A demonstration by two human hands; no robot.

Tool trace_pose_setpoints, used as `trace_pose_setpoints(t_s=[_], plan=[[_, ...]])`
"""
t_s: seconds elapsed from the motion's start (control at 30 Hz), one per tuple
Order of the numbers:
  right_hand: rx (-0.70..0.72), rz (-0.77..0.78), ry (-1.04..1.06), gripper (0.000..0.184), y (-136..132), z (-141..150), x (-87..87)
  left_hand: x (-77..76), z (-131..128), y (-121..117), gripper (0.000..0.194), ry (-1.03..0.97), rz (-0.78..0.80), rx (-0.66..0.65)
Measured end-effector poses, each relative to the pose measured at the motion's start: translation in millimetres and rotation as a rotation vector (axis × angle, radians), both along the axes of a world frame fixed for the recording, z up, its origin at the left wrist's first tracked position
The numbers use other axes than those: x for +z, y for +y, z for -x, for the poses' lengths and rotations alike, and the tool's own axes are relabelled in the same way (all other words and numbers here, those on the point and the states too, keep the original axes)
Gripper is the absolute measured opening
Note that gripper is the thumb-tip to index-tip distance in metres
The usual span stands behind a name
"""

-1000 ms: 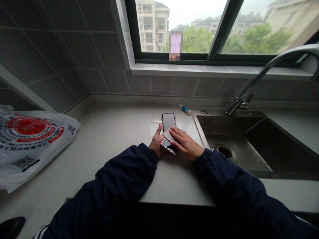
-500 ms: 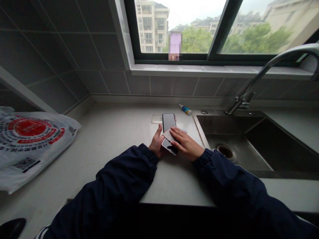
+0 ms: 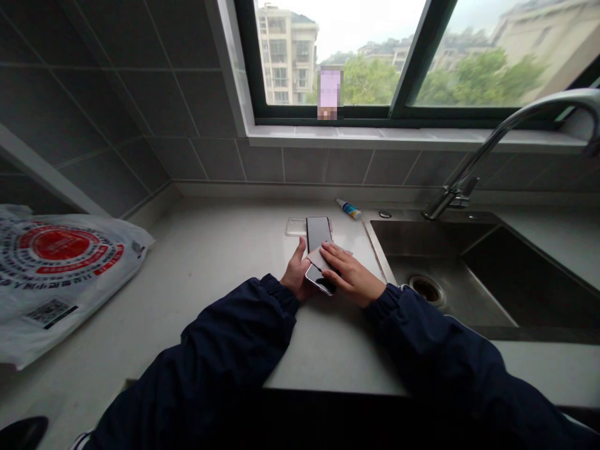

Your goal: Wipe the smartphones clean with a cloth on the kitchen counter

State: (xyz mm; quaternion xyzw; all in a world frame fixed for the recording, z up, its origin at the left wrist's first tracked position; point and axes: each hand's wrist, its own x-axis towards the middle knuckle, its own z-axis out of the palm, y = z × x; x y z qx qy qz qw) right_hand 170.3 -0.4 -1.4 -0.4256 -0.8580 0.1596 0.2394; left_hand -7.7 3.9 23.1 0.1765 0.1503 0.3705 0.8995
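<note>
My left hand holds a smartphone from beneath, thumb raised along its left side. A pale grey cloth lies across the phone's upper part. Over it my right hand presses the cloth down, fingers close together. The phone's dark, shiny lower end shows below the cloth. Just beyond my hands a second smartphone rests on the counter, partly covered by the cloth and fingers. It lies over a clear phone case, whose left part sticks out.
A small blue-and-white tube lies by the sink's corner. On the right are the steel sink and its curved faucet. A printed plastic bag sits at the left on the white counter. A window faces me.
The whole scene sits slightly lower in the picture, as the camera has tilted up a little. My hands, the cloth and the phones keep almost the same places.
</note>
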Motion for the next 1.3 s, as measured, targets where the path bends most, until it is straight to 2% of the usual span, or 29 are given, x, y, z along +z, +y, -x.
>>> trace_pose_setpoints(t_s=[0.13,0.3,0.43,0.57,0.7,0.83,0.97,1.17,1.3], plan=[[0.001,-0.008,-0.003,0.069,0.0,0.4,0.5,2.2,0.1,0.0,0.086,-0.023,0.013,-0.015],[0.014,0.005,-0.021,0.070,-6.6,4.5,5.1,4.0,-1.4,-1.2,0.082,-0.030,0.040,0.025],[0.163,-0.002,-0.016,0.069,-16.7,10.7,14.5,0.3,-1.0,0.2,0.080,0.010,0.075,0.097],[0.292,-0.020,-0.027,0.070,-23.4,14.3,25.1,0.5,2.3,3.3,0.088,0.060,0.114,0.029],[0.347,-0.034,0.007,0.066,-25.5,13.9,30.9,-0.4,6.2,7.0,0.094,0.083,0.085,0.020],[0.393,-0.051,0.069,0.059,-28.4,13.4,31.2,-8.4,8.0,9.0,0.094,0.087,0.032,0.055],[0.384,-0.086,0.174,0.048,-30.8,14.5,30.0,-13.6,6.8,7.2,0.087,0.109,0.004,0.110],[0.359,-0.156,0.255,0.043,-29.8,15.9,30.2,-11.4,6.9,5.0,0.086,0.135,-0.013,0.111],[0.271,-0.232,0.314,0.035,-31.3,14.9,29.9,-12.0,8.1,5.6,0.084,0.112,-0.013,0.132]])
